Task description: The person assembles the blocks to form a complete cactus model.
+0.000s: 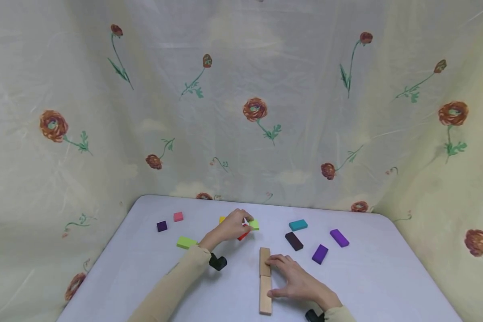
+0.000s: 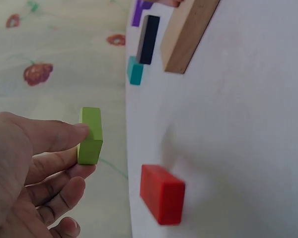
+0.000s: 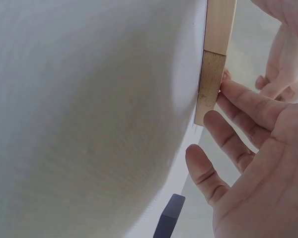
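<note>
Tabletop (image 1: 225,295) below, left grip (image 1: 230,226) pinches green block (image 2: 93,141); right grip (image 1: 298,278), relaxed, touches wooden blocks (image 1: 265,286).

The tan blocks (image 1: 265,298) look like smooth, bare wood (faintly grained); the flowered backdrop (image 1: 298,67), creased cloth.

You can read no text, label, brand, number or sign in any of your three views.
</note>
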`<state>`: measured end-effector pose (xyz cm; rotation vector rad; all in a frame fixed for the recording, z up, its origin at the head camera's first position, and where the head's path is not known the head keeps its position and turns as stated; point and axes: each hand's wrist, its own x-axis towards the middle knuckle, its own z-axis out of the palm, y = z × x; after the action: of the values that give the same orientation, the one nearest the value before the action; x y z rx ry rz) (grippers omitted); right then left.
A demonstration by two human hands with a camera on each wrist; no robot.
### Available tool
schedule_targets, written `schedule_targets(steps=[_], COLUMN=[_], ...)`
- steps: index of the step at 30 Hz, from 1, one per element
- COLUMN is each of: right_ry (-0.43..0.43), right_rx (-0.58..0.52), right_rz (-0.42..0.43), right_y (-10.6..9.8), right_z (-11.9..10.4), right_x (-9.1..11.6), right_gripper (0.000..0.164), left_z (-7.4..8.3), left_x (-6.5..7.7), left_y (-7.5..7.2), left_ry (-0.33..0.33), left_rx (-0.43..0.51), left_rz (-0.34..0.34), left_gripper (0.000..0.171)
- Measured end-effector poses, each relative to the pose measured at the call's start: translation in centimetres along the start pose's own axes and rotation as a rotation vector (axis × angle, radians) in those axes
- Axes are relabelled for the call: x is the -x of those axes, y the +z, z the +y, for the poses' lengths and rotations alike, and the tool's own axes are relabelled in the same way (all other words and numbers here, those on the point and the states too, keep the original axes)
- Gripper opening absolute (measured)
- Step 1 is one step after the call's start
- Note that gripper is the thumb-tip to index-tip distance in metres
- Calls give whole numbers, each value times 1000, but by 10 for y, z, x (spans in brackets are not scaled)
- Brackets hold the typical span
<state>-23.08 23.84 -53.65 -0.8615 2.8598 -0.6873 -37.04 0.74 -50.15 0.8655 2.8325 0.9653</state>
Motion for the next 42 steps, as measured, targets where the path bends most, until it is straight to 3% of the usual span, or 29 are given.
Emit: schedule_targets(steps=[7, 13, 27, 33, 42], right_ry=[-21, -16, -1, 1, 7], right_rx=[4, 13, -2, -2, -10], right_rz=[8, 7, -20, -15, -15], right_y=[0, 0, -1, -1, -1], right_z=[0, -1, 0, 0, -1], right_x=[1, 1, 1, 1, 1], right_gripper=[78, 79, 80, 80, 80], left_z=[6, 12, 15, 15, 10], left_x=[-6, -8, -8, -7, -8], left_y=[25, 37, 45, 45, 49], left_ry=[-4, 2, 26, -10, 9], left_rx=[-25, -13, -54, -11, 13], left_rz=[-76, -116, -165, -180, -175], left_gripper=[29, 29, 27, 23, 20])
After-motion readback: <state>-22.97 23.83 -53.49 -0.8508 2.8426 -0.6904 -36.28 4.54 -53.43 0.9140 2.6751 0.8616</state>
